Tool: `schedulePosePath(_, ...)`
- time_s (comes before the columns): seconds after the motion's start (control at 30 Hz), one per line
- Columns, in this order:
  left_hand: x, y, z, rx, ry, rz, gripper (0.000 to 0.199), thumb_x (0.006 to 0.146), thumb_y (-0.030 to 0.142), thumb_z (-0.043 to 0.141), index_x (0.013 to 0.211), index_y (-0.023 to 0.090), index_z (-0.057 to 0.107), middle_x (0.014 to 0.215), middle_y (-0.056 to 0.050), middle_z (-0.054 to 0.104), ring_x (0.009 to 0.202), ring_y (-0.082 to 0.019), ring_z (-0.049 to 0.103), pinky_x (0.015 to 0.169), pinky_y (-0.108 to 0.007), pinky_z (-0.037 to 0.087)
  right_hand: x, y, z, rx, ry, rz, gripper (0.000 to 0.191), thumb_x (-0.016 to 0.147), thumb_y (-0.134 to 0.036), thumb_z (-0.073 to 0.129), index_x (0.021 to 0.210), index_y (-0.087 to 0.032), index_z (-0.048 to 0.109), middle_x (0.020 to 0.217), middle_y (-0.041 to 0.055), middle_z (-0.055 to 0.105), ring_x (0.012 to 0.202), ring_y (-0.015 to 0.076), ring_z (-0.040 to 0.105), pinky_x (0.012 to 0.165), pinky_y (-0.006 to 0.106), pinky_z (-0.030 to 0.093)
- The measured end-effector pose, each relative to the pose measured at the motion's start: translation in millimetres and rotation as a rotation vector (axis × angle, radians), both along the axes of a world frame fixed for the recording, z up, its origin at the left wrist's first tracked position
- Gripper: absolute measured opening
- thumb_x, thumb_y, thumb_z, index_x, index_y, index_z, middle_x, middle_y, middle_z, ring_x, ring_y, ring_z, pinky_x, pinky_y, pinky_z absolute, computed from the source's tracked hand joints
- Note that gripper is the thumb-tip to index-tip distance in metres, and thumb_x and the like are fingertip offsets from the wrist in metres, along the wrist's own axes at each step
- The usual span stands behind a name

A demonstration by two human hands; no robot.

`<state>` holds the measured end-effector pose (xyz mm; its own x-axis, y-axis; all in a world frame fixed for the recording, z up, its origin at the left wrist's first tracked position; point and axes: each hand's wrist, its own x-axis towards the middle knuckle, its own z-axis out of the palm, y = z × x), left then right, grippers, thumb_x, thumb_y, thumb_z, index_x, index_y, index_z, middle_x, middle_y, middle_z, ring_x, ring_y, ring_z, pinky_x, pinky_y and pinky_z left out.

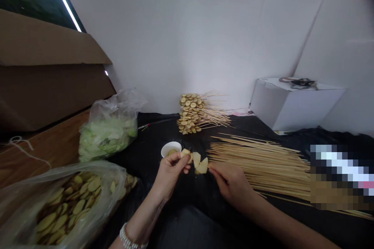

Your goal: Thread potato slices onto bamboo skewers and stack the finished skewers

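Both hands occupied: potato slice in the left, loaded skewer in the right.
Left hand (169, 174): fingers pinched on at least one potato slice (186, 153), held just beside the threaded slices (201, 165); contact between them cannot be confirmed. Right hand (233, 186): fingers closed on the skewer, largely hidden by the grip, with the threaded slices at its far end. A white bowl (169, 146) sits just beyond the left hand, on black sheeting (181, 221). Bare skewers (263, 163) lie in a broad spread beside and beyond the right hand. Filled skewers (191, 114) are stacked near the wall (204, 39), stick ends pointing right. An open plastic bag (17, 210) of slices stands to the left.
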<state>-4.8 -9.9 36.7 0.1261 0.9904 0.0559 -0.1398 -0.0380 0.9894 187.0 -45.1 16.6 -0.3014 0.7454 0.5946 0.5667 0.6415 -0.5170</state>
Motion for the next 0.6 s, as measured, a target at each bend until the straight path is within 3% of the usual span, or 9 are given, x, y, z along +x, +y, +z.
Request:
schedulePosePath(0.37, -3, 4, -3.5, 0.037, -0.030, 0.046, 0.030, 0.070, 0.042, 0.073, 0.070, 0.012, 0.070, 0.060, -0.002, 0.063, 0.053, -0.008, 0.052, 0.050, -0.018, 0.041, 0, 1, -4.1, -0.042, -0.013, -0.018, 0.024, 0.094, -0.018, 0.039, 0.084, -0.019, 0.061, 0.080, 0.0043, 0.066, 0.073, 0.0157, 0.061, 0.068, 0.027, 0.046)
schedulePosePath(0.5, -8, 4, 2.5, 0.104, 0.016, 0.074, 0.036, 0.074, 0.048, 0.067, 0.070, 0.012, 0.069, 0.060, -0.004, 0.064, 0.052, -0.011, 0.055, 0.048, -0.020, 0.042, 3, 2, -5.8, -0.017, 0.014, -0.046, 0.023, 0.094, -0.018, 0.040, 0.088, -0.019, 0.062, 0.082, 0.0044, 0.068, 0.076, 0.0163, 0.063, 0.071, 0.027, 0.048)
schedulePosePath(0.6, -16, 6, 10.3, 0.143, 0.028, 0.145, 0.038, 0.077, 0.049, 0.064, 0.082, 0.012, 0.071, 0.064, -0.004, 0.065, 0.051, -0.010, 0.054, 0.045, -0.019, 0.039, 5, 4, -7.6, 0.008, 0.008, -0.063, 0.023, 0.094, -0.019, 0.040, 0.089, -0.020, 0.063, 0.082, 0.0047, 0.068, 0.079, 0.0170, 0.064, 0.073, 0.028, 0.049)
